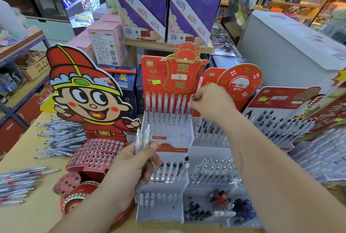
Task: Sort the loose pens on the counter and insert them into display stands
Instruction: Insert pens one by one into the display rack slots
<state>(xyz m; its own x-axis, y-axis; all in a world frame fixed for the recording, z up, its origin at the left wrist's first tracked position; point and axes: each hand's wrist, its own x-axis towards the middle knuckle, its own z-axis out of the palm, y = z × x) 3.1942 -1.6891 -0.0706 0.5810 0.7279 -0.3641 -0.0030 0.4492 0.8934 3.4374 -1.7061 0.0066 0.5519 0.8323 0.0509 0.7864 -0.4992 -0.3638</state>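
Standing in the back row of the red-backed display stand [149,75], 8 clear pens [165,109] were seen, the rightmost pen [188,115] pinched by the right hand [211,105]. A bundle of clear pens [142,139] was gripped in the left hand [131,165]. Loose pens [61,137] were heaped on the counter [28,214].

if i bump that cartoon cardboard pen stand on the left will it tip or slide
Probably slides or tips easily: the cartoon stand looks like thin cardboard, so likely light. Its tall flat figure rises well above the perforated base, whose holes look empty, so little weight seems to anchor it. It would likely bend rather than break.
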